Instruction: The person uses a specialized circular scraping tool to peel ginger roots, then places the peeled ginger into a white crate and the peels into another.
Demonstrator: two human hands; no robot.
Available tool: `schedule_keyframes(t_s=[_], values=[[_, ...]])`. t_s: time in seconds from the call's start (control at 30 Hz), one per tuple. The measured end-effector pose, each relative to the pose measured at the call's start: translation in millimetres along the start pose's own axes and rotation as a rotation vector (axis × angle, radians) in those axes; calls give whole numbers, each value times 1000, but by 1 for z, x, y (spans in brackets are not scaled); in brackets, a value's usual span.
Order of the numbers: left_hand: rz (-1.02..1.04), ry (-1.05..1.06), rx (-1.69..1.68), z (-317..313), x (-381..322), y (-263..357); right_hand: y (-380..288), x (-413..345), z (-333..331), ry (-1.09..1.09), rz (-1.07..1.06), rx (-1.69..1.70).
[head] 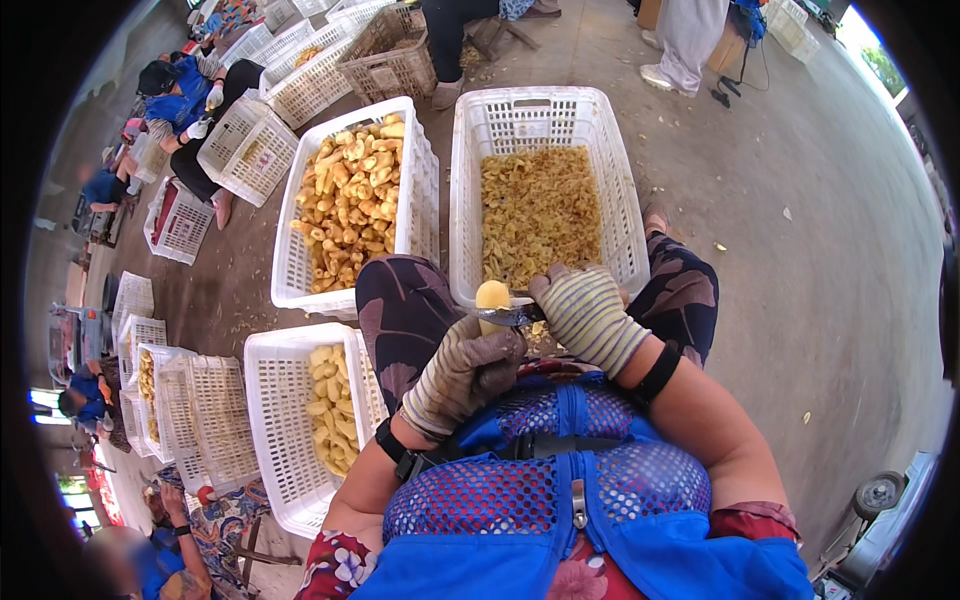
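Note:
My gloved left hand [472, 367] holds a peeled, pale yellow piece of ginger root [493, 295] upright near my lap. In my gloved right hand [589, 311] is a knife [506, 315], its dark blade lying across the ginger. Just beyond my hands stands a white plastic crate [540, 97] with a bed of peel scraps [540, 202] in it. To its left, another white crate [424, 195] is heaped with unpeeled ginger [352, 195]. Peeled ginger [332, 405] lies in a third crate [277, 427] by my left knee.
At the left, a person in a blue vest [180, 97] sits by a white crate [251, 150]. More crates [206, 420] stand in stacks at the lower left, near another seated person [165, 562]. Concrete floor [787, 262] extends on the right, with a wheeled vehicle [877, 499] at the lower right.

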State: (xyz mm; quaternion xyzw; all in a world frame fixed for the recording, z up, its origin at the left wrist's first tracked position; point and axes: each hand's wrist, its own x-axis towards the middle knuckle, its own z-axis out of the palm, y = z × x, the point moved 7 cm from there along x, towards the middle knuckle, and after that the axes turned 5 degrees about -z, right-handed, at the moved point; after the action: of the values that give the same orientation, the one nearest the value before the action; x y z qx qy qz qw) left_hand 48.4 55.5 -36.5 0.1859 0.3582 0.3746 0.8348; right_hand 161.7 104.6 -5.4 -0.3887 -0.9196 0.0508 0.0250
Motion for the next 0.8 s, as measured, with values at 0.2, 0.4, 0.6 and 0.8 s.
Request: schedule_keyframes(t_s=[0.2,0.4,0.6,0.8], values=[[20,-46,59,26,-15,1,86,-6,70,-125,255,25],[-1,-29,-2,6,-7,9,55,-22,27,53,291,254],[12,-4,16,0,-3,5,-4,-12,-21,-7,-3,158],[40,-52,105,3,1,1,-8,-11,-13,-62,-97,77]])
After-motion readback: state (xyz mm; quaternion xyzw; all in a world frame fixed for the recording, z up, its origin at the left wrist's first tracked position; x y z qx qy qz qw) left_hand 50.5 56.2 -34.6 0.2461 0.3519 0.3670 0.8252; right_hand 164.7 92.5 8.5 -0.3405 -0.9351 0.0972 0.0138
